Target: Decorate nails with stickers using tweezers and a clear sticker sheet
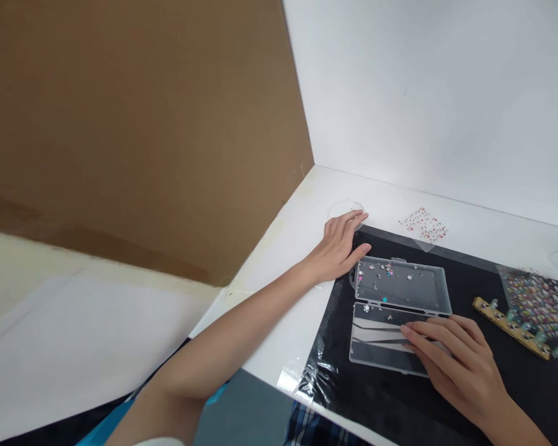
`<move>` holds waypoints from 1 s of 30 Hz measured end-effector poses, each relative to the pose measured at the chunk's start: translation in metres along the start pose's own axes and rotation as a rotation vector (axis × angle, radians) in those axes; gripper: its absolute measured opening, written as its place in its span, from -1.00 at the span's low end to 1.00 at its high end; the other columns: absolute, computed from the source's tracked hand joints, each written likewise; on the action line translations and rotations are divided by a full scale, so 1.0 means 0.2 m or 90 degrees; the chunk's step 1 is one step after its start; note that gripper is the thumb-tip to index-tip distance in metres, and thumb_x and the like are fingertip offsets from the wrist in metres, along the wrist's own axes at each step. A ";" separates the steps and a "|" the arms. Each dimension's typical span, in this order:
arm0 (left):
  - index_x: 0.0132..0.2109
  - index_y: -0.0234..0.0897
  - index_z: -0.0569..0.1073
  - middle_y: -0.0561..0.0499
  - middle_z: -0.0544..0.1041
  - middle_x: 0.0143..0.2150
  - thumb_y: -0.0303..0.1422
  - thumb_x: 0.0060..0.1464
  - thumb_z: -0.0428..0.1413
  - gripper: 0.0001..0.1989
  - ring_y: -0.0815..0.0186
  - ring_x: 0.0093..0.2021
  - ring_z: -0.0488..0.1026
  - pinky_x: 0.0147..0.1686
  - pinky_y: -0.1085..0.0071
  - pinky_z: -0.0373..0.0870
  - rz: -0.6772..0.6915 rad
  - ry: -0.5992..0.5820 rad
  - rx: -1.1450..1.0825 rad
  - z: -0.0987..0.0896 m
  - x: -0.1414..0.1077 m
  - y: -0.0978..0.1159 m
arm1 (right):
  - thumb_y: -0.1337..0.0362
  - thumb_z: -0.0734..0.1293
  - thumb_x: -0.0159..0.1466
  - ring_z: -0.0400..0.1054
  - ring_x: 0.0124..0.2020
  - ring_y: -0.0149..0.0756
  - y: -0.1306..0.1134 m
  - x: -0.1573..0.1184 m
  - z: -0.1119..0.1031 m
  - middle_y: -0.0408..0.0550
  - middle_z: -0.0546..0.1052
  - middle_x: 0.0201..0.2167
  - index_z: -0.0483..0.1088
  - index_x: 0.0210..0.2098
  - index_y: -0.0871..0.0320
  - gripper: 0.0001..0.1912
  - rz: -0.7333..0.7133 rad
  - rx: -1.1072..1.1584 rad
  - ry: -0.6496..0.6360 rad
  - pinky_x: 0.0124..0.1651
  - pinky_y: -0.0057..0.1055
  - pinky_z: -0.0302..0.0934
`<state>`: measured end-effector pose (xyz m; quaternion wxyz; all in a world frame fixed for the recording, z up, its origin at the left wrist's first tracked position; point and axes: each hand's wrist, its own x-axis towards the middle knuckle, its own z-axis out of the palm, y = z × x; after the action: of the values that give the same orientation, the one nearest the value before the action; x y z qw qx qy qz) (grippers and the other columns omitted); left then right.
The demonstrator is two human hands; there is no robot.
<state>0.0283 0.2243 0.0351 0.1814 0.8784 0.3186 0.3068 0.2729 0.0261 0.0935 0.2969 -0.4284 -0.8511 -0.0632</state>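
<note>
An open clear plastic case [402,288] lies on the black mat [372,396], with small star-like and coloured charms scattered in its far half and a few in its near half. My right hand [460,359] is over the near half, its fingers pinched on metal tweezers [381,334] whose two tips point left and stand apart. My left hand [339,248] rests at the mat's far left corner beside the case, fingers spread, holding nothing. Close beyond its fingertips is a faint clear round dish [341,207].
Right of the case lies a yellow strip [511,328] bearing greenish nail-like pieces. Colourful sticker sheet [539,300] sits at the far right. A clear sheet with red designs [425,226] lies behind the mat. Brown panel [144,124] and white wall [437,93] enclose the table.
</note>
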 end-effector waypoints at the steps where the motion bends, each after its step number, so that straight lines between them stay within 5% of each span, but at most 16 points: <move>1: 0.57 -0.16 -0.06 -0.36 0.20 0.55 0.04 0.60 -0.25 -0.39 -0.14 0.55 0.20 0.49 -0.22 0.21 0.002 0.000 0.001 0.00 0.00 0.00 | 0.59 0.37 0.45 0.61 -0.20 -0.35 0.00 0.00 0.00 -0.09 0.72 -0.18 0.58 0.07 0.12 -0.67 0.000 0.002 0.001 0.03 -0.28 0.29; 11: 0.57 -0.17 -0.05 -0.37 0.19 0.55 0.04 0.60 -0.26 -0.38 -0.14 0.56 0.19 0.50 -0.22 0.20 -0.005 -0.006 0.002 0.00 0.00 0.00 | 0.61 0.42 0.37 0.63 -0.20 -0.32 0.01 -0.02 0.00 -0.12 0.73 -0.16 0.56 0.24 0.03 -0.47 -0.001 -0.002 0.005 0.02 -0.28 0.30; 18: 0.56 -0.15 -0.05 -0.35 0.21 0.55 0.05 0.60 -0.26 -0.39 -0.12 0.56 0.20 0.50 -0.20 0.21 0.004 0.004 0.003 0.00 0.00 0.00 | 0.58 0.39 0.45 0.62 -0.22 -0.34 0.01 0.01 -0.01 -0.09 0.73 -0.20 0.57 0.06 0.11 -0.68 0.001 -0.002 0.010 0.00 -0.27 0.30; 30: 0.56 -0.16 -0.06 -0.36 0.20 0.55 0.05 0.60 -0.25 -0.38 -0.13 0.56 0.19 0.51 -0.21 0.19 -0.006 -0.013 -0.007 -0.01 0.01 0.01 | 0.56 0.40 0.45 0.61 -0.23 -0.32 0.02 0.01 -0.03 -0.06 0.72 -0.19 0.57 0.09 0.15 -0.70 -0.008 -0.005 0.003 -0.02 -0.26 0.28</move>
<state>0.0284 0.2241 0.0381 0.1906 0.8791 0.3190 0.2985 0.2788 0.0279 0.0990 0.2964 -0.4243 -0.8528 -0.0694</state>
